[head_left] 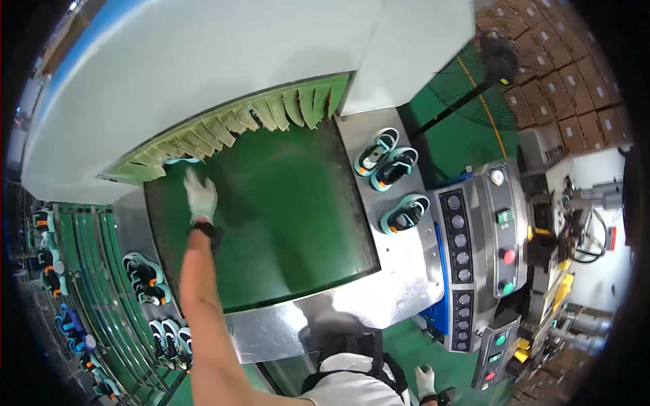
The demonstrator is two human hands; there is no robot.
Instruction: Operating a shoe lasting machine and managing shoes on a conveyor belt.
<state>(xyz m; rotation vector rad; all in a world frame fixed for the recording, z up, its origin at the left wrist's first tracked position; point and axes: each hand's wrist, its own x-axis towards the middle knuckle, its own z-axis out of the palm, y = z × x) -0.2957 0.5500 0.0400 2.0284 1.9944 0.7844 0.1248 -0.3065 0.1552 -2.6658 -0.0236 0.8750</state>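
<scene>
Green belt [291,203]; one shoe [183,160] (mostly hidden) seemingly fed; three shoes [395,168] likely remain; my left hand [201,198] spread, empty; right hand [425,381], can't tell.

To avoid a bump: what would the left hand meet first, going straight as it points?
Likely the partly hidden light-blue item, perhaps a shoe, at the strip curtain; depth is unclear.

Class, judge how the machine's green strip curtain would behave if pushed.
The strip curtain is probably floppy: its lower ends curl. It likely parts easily, since slits separate its strips. Each strip is probably light, looking thin.
</scene>
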